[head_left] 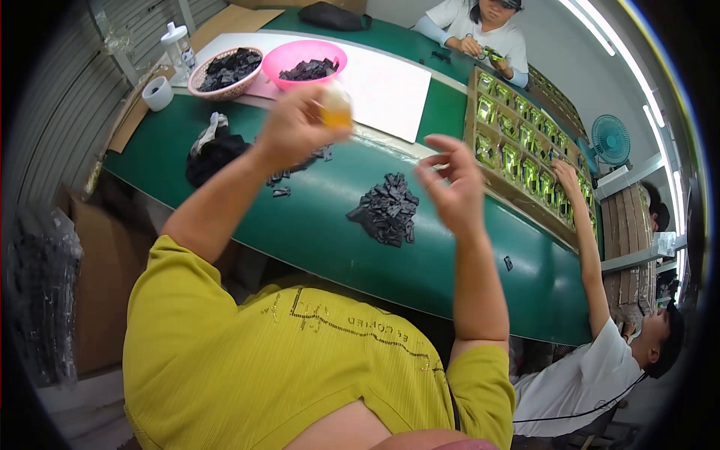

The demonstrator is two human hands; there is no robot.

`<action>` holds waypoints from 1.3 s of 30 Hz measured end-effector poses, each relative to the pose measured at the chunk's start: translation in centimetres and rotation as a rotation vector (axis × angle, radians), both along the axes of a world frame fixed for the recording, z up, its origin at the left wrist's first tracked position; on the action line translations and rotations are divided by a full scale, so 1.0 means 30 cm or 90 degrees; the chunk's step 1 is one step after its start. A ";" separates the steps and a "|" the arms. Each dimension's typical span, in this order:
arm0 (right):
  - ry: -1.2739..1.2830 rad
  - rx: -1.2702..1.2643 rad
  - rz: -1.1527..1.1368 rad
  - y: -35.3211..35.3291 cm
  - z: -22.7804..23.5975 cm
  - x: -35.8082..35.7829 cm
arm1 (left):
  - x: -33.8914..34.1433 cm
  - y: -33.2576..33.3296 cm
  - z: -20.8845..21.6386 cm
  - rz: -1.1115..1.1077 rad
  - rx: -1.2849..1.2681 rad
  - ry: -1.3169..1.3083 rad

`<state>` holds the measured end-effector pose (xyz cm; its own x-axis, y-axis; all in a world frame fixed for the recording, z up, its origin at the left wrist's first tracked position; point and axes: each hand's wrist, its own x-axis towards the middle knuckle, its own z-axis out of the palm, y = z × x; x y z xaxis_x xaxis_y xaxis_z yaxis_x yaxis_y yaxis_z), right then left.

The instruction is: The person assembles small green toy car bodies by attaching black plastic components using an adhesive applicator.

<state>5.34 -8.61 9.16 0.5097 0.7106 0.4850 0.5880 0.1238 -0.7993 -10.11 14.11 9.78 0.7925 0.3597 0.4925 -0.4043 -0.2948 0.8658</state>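
Note:
My left hand (292, 129) is raised above the green table, closed around a small clear bottle (337, 111) with orange liquid in its lower part. The bottle is slightly blurred. Over the table on the other side, my right hand (455, 180) hangs with its fingers curved and apart, nothing in them. Between my arms lies a pile of small black plastic parts (386, 210) on the table. More black parts (282, 180) are spread below my left wrist, partly hidden by the forearm.
A pink bowl (341, 54) and a woven basket (196, 79), both with black parts inside, stand behind my left hand. Nearby are a white bottle (177, 45) and a tape roll (157, 94). Two co-workers sit around a carton tray (471, 112) of green pieces; one's hand (566, 176) reaches in.

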 end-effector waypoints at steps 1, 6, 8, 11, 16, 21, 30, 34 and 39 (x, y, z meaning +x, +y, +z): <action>-0.048 -0.006 0.024 -0.001 -0.007 -0.057 | 0.020 -0.072 -0.004 -0.040 -0.040 0.033; -0.166 0.003 -0.060 -0.046 -0.141 -0.109 | 0.135 -0.307 -0.079 -0.074 0.088 0.169; -0.113 0.001 -0.088 -0.073 -0.189 -0.071 | 0.167 -0.339 -0.111 -0.094 0.099 0.168; -0.106 0.018 -0.165 -0.125 -0.210 -0.040 | 0.210 -0.317 -0.160 -0.135 0.060 0.154; 0.099 0.028 -0.236 -0.157 -0.297 0.151 | 0.277 -0.137 -0.249 0.115 0.170 0.295; 0.304 0.033 -0.229 -0.139 -0.321 0.198 | 0.269 -0.159 -0.276 0.074 0.151 0.333; 0.280 0.017 -0.233 -0.153 -0.369 0.185 | 0.198 -0.209 -0.328 0.076 0.321 0.167; 0.270 0.021 -0.230 -0.157 -0.364 0.187 | 0.175 -0.232 -0.326 -0.032 0.443 0.242; 0.258 0.012 -0.235 -0.152 -0.356 0.191 | 0.180 -0.250 -0.339 -0.057 0.521 0.247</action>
<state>11.08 -13.17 -1.53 0.8724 0.4420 0.2090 0.2410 -0.0168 -0.9704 -4.72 6.61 -0.39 0.9639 -0.0553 0.2605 -0.1791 -0.8587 0.4803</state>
